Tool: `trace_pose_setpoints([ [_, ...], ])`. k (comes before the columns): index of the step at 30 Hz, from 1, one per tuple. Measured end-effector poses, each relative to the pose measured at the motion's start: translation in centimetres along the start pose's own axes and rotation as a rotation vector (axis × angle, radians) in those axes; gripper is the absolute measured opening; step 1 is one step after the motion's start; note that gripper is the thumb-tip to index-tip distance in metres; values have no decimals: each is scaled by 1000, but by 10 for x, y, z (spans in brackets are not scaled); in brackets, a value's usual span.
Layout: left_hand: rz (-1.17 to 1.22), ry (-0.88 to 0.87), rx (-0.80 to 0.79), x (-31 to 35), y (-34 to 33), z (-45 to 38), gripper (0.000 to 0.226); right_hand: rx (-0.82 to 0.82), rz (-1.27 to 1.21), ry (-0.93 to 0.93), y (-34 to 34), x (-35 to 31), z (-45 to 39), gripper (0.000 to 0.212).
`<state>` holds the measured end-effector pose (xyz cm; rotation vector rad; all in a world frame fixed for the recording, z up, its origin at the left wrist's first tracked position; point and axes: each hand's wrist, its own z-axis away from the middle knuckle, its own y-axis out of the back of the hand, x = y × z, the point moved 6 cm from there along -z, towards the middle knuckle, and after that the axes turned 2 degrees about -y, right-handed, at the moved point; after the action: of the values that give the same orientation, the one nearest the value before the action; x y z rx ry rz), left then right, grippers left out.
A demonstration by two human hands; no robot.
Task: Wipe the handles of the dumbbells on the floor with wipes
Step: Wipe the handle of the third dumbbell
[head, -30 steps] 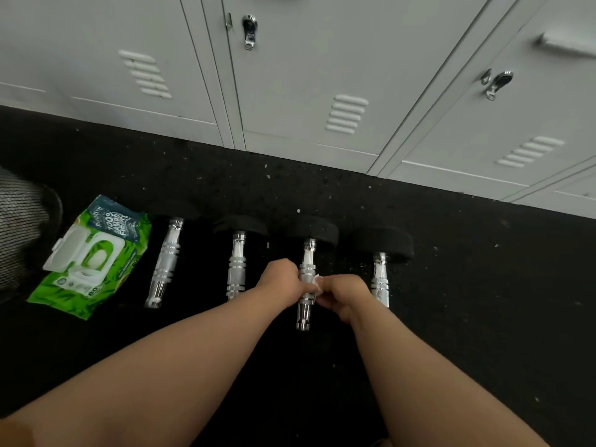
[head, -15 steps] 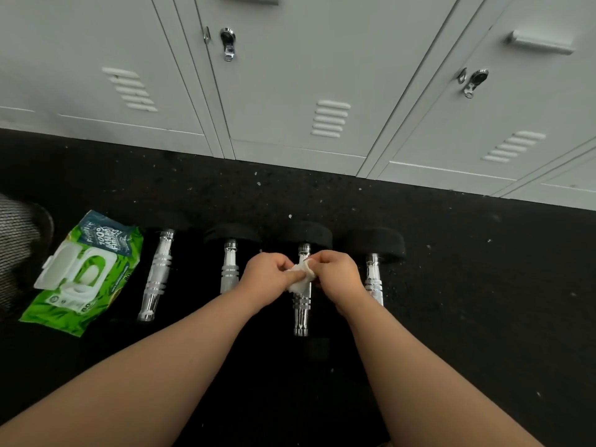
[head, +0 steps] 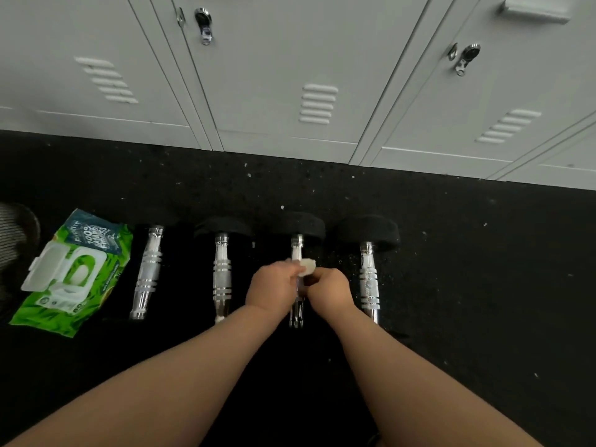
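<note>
— Both hands are pinching one small white wipe (head: 306, 265) over the third dumbbell's handle (head: 297, 253): the left hand (head: 272, 287) is closing on it from nine o'clock, the right hand (head: 329, 288) from three o'clock, knuckles nearly touching.

— Anything differing from half a second ago?

— The wipe is now poking out above the fingers at twelve o'clock, more crumpled; the hands are sitting slightly lower on the chrome, and more bare handle is showing toward the black head (head: 301, 225).

— And around them?

— Four dumbbells are lying side by side on the black floor (head: 483, 285), handles pointing at six o'clock. The second dumbbell (head: 222, 275) is lying at nine o'clock of the hands, the fourth (head: 369, 282) at three o'clock, the first (head: 148, 272) farther left. The green wipes pack (head: 93, 250), lid open, is lying beyond that. Grey lockers (head: 290, 59) are standing at twelve o'clock.
</note>
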<state>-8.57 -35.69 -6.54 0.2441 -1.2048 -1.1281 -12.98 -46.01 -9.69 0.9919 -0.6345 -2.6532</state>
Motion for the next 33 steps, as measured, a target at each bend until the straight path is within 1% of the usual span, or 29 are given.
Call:
trace_pose_setpoints([
  [1,-117,-43,-57,3,-4,5,35,3,-9,-13,1,1,1,11],
  [3,-285,-111,-128,7,-8,14,38,10,-8,-20,1,1,2,11],
  [5,-336,-112,-118,5,-2,12,37,8,2,-14,-1,0,3,16],
  [6,-312,-79,-57,1,7,7,36,2,8,-21,-2,-2,4,18],
  [8,-169,16,144,-11,32,-9,36,1,-2,-52,-6,-3,4,19],
  [9,-112,38,215,-16,39,-16,36,3,-13,-66,-7,-2,3,18],
  [10,-109,34,213,-19,39,-21,35,5,-21,-77,-8,-2,2,17],
  [13,-301,-30,-22,-19,13,-14,39,4,-29,-103,-7,-2,2,18],
  [15,-371,-32,-76,-23,-1,0,39,2,-40,-109,-6,-1,2,18],
  [16,-333,-11,-69,-27,-5,6,37,2,-51,-114,-5,-1,2,19],
  [18,-175,79,-45,-32,-10,18,31,2,-81,-132,-5,1,2,18],
  [20,-80,162,-69,-35,-13,22,27,21,-101,-139,-4,3,1,15],
  [23,40,260,-91,-38,-12,11,21,35,-106,-129,-3,4,0,15],
  [26,253,361,-4,-47,-13,-9,18,33,-80,-112,-5,1,0,17],
  [27,308,393,-3,-52,-18,-9,19,34,-58,-106,-6,0,0,16],
  [28,339,413,-38,-54,-24,-8,19,38,-35,-97,-6,-1,-1,14],
  [29,332,432,-112,-55,-30,-2,20,40,-21,-93,-7,-2,-2,14],
  [31,213,448,-282,-57,-40,7,16,37,-17,-103,-8,-2,-2,14],
  [33,83,456,-405,-52,-37,7,12,42,-18,-112,-8,0,-3,15],
])
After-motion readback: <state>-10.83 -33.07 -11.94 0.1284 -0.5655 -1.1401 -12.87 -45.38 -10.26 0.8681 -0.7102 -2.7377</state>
